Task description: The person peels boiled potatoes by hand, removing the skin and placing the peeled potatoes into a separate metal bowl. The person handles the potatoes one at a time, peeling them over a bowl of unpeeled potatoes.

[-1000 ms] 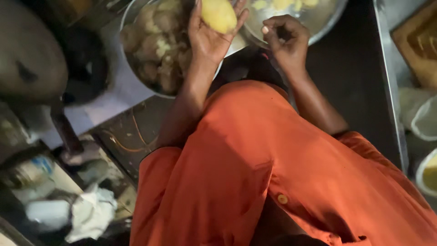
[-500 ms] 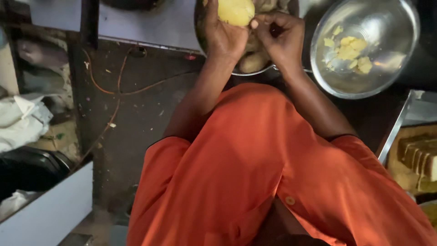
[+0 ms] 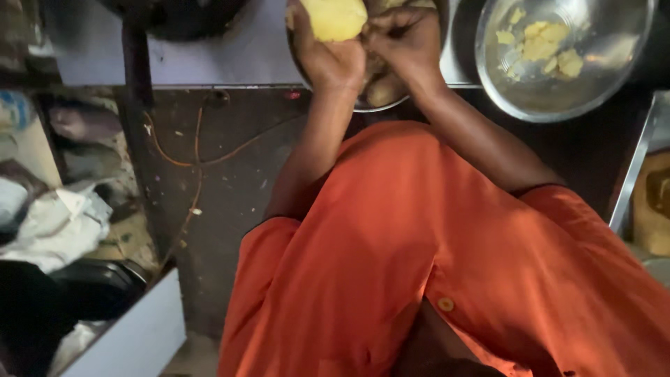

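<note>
My left hand (image 3: 328,56) is curled round a peeled yellow potato (image 3: 338,17), held over the steel bowl of unpeeled potatoes (image 3: 380,94) at the tabletop's (image 3: 209,56) near edge. My right hand (image 3: 405,38) is bunched, fingertips pinching at the potato's side. Second steel bowl (image 3: 614,77) with yellow pieces (image 3: 541,49) just right.

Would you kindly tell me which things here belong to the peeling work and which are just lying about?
In use:
left hand
peeled potato
right hand
bowl of unpeeled potatoes
steel bowl of yellow pieces

Lying about:
white cloth
dark pan
loose wire
</note>
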